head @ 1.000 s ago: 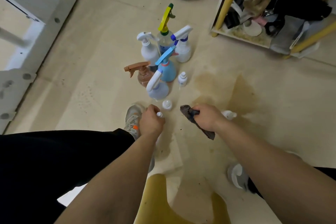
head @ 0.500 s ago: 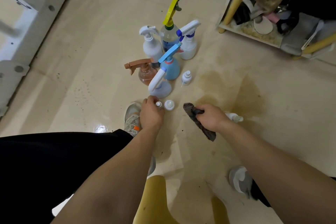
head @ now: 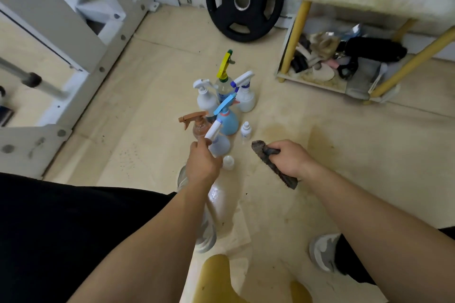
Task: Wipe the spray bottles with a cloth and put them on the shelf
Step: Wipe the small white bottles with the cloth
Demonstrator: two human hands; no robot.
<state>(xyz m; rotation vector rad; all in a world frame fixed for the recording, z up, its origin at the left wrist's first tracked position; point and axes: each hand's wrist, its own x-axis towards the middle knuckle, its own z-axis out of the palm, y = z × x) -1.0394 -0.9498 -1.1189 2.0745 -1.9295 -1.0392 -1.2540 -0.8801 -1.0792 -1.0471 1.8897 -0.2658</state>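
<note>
Presently, the pale lavender spray bottle (head: 218, 141) stands nearest in the floor cluster, white trigger tilted left. My left hand (head: 202, 166) pinches its neck; my right hand (head: 289, 160) is clenched round the dark cloth (head: 273, 163).

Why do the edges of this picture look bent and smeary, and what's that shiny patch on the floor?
Head view: the wide lens bows the white frame and yellow shelf outward; the metal bar at left is motion-blurred; the shine is glare on the floor below the left hand.
</note>
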